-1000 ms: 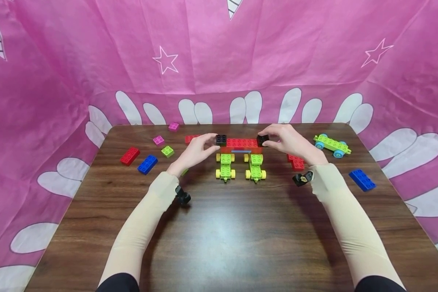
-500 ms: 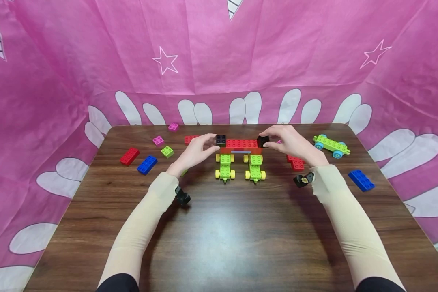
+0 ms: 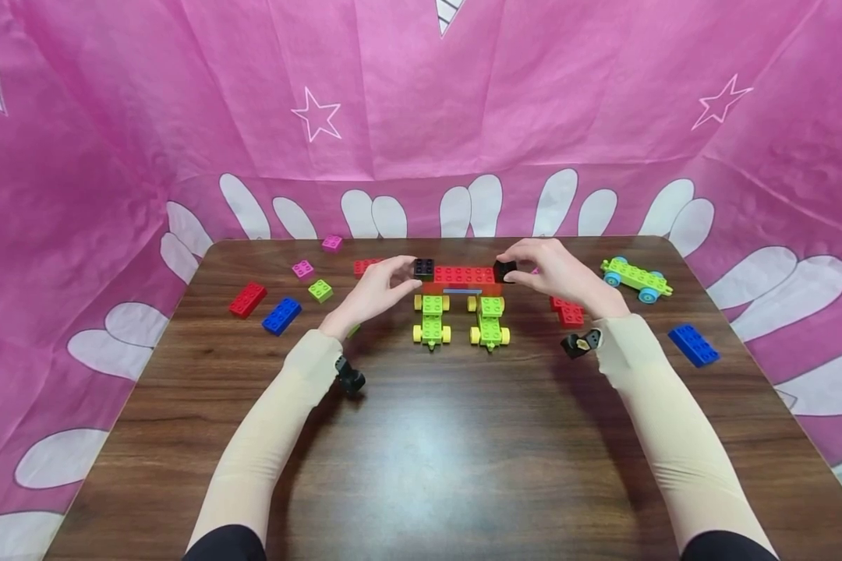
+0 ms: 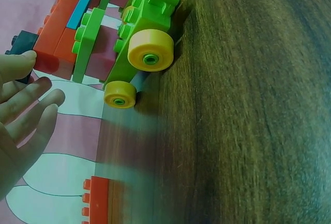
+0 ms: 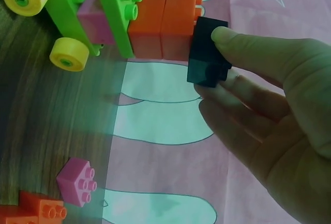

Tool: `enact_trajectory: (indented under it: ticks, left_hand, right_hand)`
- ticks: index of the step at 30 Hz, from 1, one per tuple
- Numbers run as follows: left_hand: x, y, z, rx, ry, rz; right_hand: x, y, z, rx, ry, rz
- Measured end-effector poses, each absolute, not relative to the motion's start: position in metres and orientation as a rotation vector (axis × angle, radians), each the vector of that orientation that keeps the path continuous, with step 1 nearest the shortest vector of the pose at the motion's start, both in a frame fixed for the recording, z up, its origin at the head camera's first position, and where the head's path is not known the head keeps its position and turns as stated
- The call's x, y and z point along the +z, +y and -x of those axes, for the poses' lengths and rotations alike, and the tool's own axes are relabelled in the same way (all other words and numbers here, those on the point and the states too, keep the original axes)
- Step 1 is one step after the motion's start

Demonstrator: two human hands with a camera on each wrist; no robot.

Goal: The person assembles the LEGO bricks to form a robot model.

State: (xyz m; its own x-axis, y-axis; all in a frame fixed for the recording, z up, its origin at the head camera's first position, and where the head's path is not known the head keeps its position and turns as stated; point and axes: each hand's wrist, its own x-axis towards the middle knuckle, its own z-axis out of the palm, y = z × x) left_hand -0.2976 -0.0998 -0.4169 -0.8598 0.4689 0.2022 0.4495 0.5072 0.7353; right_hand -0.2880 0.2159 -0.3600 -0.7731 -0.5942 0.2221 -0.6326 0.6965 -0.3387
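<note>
A toy build of red bricks rests across two green wheeled bases with yellow wheels, the left base and the right base. Pink bricks and green plates show between bases and red bricks in the wrist views. At the top left end my left hand pinches a black brick, thumb in front. My right hand pinches another black brick at the opposite end, between thumb and fingers. That brick tilts and overlaps the red end.
To the left lie a red brick, a blue brick, a small green brick and pink bricks. On the right are red bricks, a green car base with blue wheels and a blue brick.
</note>
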Motion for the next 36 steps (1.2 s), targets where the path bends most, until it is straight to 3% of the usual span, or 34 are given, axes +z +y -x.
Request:
enact_trajectory:
  ticks: [36]
  left_hand:
    - [-0.414,-0.099,0.295,1.264,2.719,-0.807]
  right_hand:
    - [-0.373,0.219,0.282,0.613,-2.666,-0.993]
